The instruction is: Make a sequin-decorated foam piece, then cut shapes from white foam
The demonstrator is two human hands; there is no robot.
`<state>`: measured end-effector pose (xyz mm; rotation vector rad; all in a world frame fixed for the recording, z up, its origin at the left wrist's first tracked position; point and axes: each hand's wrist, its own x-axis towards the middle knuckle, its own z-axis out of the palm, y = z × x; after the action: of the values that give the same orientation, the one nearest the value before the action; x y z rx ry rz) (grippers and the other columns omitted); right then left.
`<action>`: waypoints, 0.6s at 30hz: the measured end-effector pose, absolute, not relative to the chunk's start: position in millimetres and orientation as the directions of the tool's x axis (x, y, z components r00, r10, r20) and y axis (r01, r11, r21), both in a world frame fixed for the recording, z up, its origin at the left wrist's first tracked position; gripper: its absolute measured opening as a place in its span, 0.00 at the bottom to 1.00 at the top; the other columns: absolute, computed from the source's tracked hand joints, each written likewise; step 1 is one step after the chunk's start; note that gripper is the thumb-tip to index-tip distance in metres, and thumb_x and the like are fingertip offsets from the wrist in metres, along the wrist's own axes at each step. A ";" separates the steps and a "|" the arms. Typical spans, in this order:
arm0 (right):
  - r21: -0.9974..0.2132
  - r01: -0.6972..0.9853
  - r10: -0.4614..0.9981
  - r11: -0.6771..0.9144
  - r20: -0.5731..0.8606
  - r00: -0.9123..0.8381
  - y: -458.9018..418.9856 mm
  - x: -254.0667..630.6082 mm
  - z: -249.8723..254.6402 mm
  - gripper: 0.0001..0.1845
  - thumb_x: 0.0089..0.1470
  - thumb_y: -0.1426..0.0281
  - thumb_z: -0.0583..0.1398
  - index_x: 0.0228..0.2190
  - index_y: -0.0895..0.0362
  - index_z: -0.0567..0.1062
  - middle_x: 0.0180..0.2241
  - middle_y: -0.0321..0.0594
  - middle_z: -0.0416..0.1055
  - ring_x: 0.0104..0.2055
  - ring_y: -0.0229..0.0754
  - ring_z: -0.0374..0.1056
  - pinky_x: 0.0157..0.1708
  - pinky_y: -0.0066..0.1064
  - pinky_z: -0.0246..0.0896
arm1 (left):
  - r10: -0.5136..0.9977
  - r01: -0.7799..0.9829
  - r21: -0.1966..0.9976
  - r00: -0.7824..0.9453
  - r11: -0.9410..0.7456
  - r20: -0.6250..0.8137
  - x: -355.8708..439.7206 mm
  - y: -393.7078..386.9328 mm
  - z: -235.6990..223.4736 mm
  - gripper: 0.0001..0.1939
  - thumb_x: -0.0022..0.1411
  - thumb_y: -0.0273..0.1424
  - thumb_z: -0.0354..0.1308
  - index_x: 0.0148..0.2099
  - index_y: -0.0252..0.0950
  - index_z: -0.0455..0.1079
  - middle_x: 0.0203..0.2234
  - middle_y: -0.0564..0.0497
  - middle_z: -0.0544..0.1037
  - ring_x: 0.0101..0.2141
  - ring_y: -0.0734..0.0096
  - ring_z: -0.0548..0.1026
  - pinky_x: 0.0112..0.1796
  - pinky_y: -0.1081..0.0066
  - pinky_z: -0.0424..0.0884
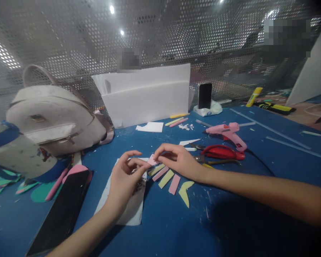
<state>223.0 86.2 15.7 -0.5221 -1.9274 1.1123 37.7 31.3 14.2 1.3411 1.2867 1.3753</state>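
Just left of the middle, my left hand (127,176) pinches the lower left edge of a small pink foam piece (151,159). My right hand (180,162) reaches in from the right, its thumb and finger closed on the same piece; the fingertips partly hide it. Under my left hand lies a white sheet of paper (128,214), with something dark and small on it that I cannot make out. Below my right hand, yellow foam strips (166,178) and pink foam strips (174,184) fan out on the blue table, beside a bent yellow foam piece (186,192).
Pliers with red handles (222,152) and a pink hot glue gun (227,132) lie at right. A dark phone (61,210), a bottle (24,153) and a backpack (53,117) are at left. White foam boards (147,100) and an upright phone (205,95) stand behind.
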 end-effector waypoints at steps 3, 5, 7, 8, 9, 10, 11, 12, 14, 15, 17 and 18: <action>-0.783 -0.003 0.647 0.623 0.517 -0.561 84.9 223.8 16.0 0.09 0.57 0.77 0.55 0.35 0.57 0.74 0.35 0.38 0.71 0.39 0.37 0.68 0.41 0.31 0.64 | 0.971 0.118 0.980 -0.158 -0.161 0.179 36.8 31.0 16.9 0.16 0.54 0.28 0.65 0.44 0.37 0.65 0.24 0.54 0.79 0.28 0.72 0.76 0.30 0.75 0.70; -0.735 0.014 0.609 0.678 0.551 -0.571 84.0 224.4 16.5 0.09 0.57 0.79 0.55 0.34 0.57 0.74 0.35 0.38 0.72 0.40 0.37 0.68 0.42 0.31 0.63 | 0.968 0.109 0.980 -0.169 -0.168 0.185 35.9 30.9 18.2 0.17 0.53 0.28 0.66 0.43 0.37 0.64 0.23 0.54 0.79 0.29 0.70 0.77 0.32 0.74 0.72; -0.696 0.006 0.568 0.718 0.581 -0.583 83.1 225.0 16.8 0.10 0.57 0.79 0.55 0.35 0.57 0.74 0.35 0.38 0.72 0.40 0.37 0.68 0.42 0.31 0.63 | 0.969 0.098 0.981 -0.170 -0.167 0.181 35.3 30.8 19.0 0.17 0.52 0.27 0.66 0.43 0.38 0.64 0.23 0.54 0.79 0.29 0.69 0.78 0.32 0.73 0.72; -0.680 -0.003 0.548 0.733 0.593 -0.590 82.7 225.4 16.7 0.10 0.58 0.79 0.54 0.36 0.56 0.74 0.36 0.38 0.72 0.40 0.37 0.68 0.43 0.32 0.64 | 0.969 0.095 0.982 -0.170 -0.162 0.177 35.1 30.8 19.2 0.18 0.52 0.27 0.66 0.43 0.38 0.64 0.23 0.54 0.79 0.29 0.69 0.78 0.32 0.73 0.73; -0.667 -0.011 0.531 0.745 0.602 -0.597 82.3 225.7 16.5 0.10 0.58 0.78 0.54 0.36 0.56 0.74 0.36 0.39 0.72 0.41 0.37 0.68 0.43 0.32 0.64 | 0.971 0.094 0.984 -0.170 -0.154 0.168 35.0 30.8 19.3 0.18 0.52 0.27 0.66 0.43 0.38 0.64 0.23 0.55 0.79 0.28 0.70 0.78 0.32 0.73 0.72; -0.655 -0.021 0.514 0.756 0.612 -0.601 82.0 226.0 16.1 0.10 0.58 0.78 0.54 0.37 0.56 0.73 0.36 0.39 0.72 0.41 0.37 0.68 0.43 0.33 0.65 | 0.973 0.093 0.985 -0.169 -0.143 0.157 35.0 30.8 19.4 0.18 0.52 0.26 0.66 0.43 0.38 0.65 0.23 0.55 0.79 0.28 0.71 0.77 0.32 0.74 0.72; -0.642 -0.029 0.499 0.766 0.622 -0.603 81.8 226.3 15.6 0.10 0.58 0.78 0.54 0.37 0.56 0.73 0.37 0.39 0.72 0.42 0.38 0.68 0.44 0.34 0.65 | 0.976 0.089 0.988 -0.167 -0.129 0.143 35.0 30.9 19.5 0.18 0.52 0.26 0.66 0.44 0.38 0.65 0.23 0.55 0.79 0.27 0.72 0.77 0.32 0.74 0.72; -0.632 -0.034 0.487 0.774 0.630 -0.605 81.6 226.5 15.2 0.10 0.59 0.78 0.54 0.37 0.56 0.73 0.37 0.40 0.73 0.42 0.38 0.68 0.44 0.34 0.65 | 0.978 0.080 0.990 -0.164 -0.116 0.128 35.0 31.0 19.7 0.18 0.52 0.26 0.66 0.44 0.37 0.64 0.23 0.55 0.79 0.27 0.72 0.77 0.32 0.75 0.72; -0.615 -0.039 0.469 0.787 0.638 -0.611 81.5 226.9 14.6 0.10 0.58 0.78 0.54 0.37 0.56 0.73 0.38 0.40 0.73 0.43 0.38 0.68 0.45 0.35 0.65 | 0.982 0.055 0.995 -0.162 -0.087 0.095 34.8 31.6 19.9 0.19 0.52 0.27 0.66 0.45 0.37 0.64 0.23 0.55 0.79 0.26 0.72 0.77 0.31 0.75 0.71; -0.608 -0.038 0.461 0.793 0.640 -0.614 81.5 227.0 14.6 0.11 0.58 0.78 0.54 0.38 0.55 0.73 0.38 0.40 0.73 0.43 0.38 0.68 0.45 0.35 0.65 | 0.984 0.040 0.997 -0.163 -0.070 0.076 34.4 31.9 20.0 0.19 0.51 0.27 0.66 0.45 0.37 0.64 0.23 0.55 0.79 0.26 0.72 0.77 0.30 0.75 0.71; -0.592 -0.033 0.446 0.805 0.641 -0.624 81.6 227.0 14.8 0.11 0.59 0.78 0.54 0.38 0.55 0.74 0.38 0.40 0.73 0.43 0.38 0.68 0.46 0.35 0.65 | 0.986 0.017 0.999 -0.160 -0.035 0.037 33.4 32.4 19.8 0.20 0.51 0.27 0.66 0.45 0.37 0.64 0.23 0.55 0.80 0.26 0.72 0.77 0.29 0.75 0.70; -0.581 -0.030 0.437 0.813 0.643 -0.629 81.7 227.0 15.1 0.11 0.59 0.78 0.54 0.38 0.55 0.74 0.38 0.41 0.73 0.43 0.39 0.68 0.45 0.36 0.65 | 0.989 0.005 1.000 -0.150 -0.018 0.018 32.6 32.6 19.4 0.21 0.50 0.28 0.66 0.46 0.37 0.64 0.23 0.56 0.79 0.25 0.72 0.76 0.29 0.76 0.70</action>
<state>227.0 81.7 15.1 -0.2986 -2.1546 0.7080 32.6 32.6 19.4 1.1506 1.3139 1.3312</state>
